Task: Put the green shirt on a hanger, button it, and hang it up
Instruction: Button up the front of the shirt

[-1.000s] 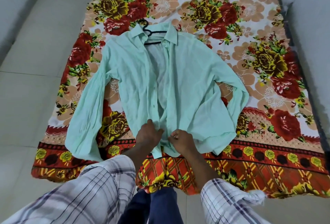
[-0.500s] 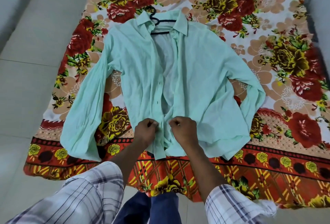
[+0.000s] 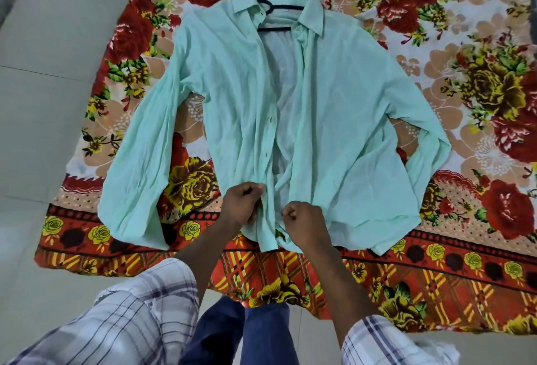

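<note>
The green shirt lies face up on a flowered bedsheet, sleeves spread out to both sides. A dark hanger sits inside the collar, its hook poking out above. The front is unbuttoned from the collar down to a point just above my hands. My left hand pinches the left placket near the hem. My right hand pinches the right front edge beside it. The two hands are a few centimetres apart at the shirt's lower front.
The bedsheet lies on a pale tiled floor, which shows along the left side. My checked sleeves and dark blue trousers fill the bottom of the view.
The camera has moved closer over the shirt. My hands have shifted a little up the front edges, the left one now slightly higher than the right.
</note>
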